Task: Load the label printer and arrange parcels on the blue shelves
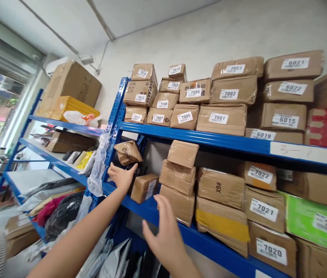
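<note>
My left hand (122,176) reaches up to the middle level of a blue shelf (233,142). Its fingers are spread just under a small crumpled brown parcel (128,152) that leans tilted against the shelf post; the fingertips touch its lower edge without closing on it. Right below sits a small brown box (144,187) with a white label. My right hand (166,231) hovers lower and nearer, fingers apart, holding nothing, in front of a stack of taped brown parcels (177,181).
Numbered brown parcels fill the top level (218,117) and the right side, beside a green box (314,222). A second blue rack (62,125) at left holds boxes, a yellow crate and plastic bags. More bags lie below. A window is at far left.
</note>
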{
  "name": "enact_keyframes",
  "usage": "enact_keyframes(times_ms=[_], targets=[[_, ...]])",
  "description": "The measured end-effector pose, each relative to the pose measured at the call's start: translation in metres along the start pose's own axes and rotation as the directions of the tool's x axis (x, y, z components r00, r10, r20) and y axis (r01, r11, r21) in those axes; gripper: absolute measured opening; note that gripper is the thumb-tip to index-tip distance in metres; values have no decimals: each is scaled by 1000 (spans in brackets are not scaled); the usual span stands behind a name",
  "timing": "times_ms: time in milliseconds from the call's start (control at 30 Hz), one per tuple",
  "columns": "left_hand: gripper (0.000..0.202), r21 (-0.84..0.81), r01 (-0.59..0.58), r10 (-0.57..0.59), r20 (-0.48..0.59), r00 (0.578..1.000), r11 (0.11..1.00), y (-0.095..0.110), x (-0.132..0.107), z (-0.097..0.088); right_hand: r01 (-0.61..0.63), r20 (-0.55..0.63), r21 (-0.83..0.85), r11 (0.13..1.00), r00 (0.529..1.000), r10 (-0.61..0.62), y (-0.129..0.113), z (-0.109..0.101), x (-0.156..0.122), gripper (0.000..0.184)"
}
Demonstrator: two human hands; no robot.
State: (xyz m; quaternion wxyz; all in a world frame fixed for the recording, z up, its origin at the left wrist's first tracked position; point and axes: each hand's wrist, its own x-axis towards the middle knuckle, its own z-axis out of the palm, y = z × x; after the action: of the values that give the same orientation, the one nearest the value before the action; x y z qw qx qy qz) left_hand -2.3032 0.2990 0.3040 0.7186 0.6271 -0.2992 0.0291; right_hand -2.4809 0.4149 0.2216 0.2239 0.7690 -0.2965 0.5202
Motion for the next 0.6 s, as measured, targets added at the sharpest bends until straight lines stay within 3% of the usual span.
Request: enact_keyframes(times_ms=[133,233,333,433,533,600], targets=[[115,-37,-43,42,-33,999,998,34,18,1,-219,21,84,972,976,218,-7,79,16,79],[108,-46,97,-90,127,988,994,55,40,-1,-404,-8,126,906,913,408,-3,116,46,93],[100,-42,148,-132,261,956,988,58,62,0,-555,18,166,815,828,561,4,129,67,90],[90,-93,88,-59,275,960,992,48,77,-4,-563,39,249,788,819,573,16,130,71,73],[83,-269,-53,118,229,966,962,30,80,-28,-546,58,303,781,828,557,26,130,67,69],[84,-462,-155,247,145,958,873,14,73,-55,-558,75,320,765,820,567,27,133,68,72]])
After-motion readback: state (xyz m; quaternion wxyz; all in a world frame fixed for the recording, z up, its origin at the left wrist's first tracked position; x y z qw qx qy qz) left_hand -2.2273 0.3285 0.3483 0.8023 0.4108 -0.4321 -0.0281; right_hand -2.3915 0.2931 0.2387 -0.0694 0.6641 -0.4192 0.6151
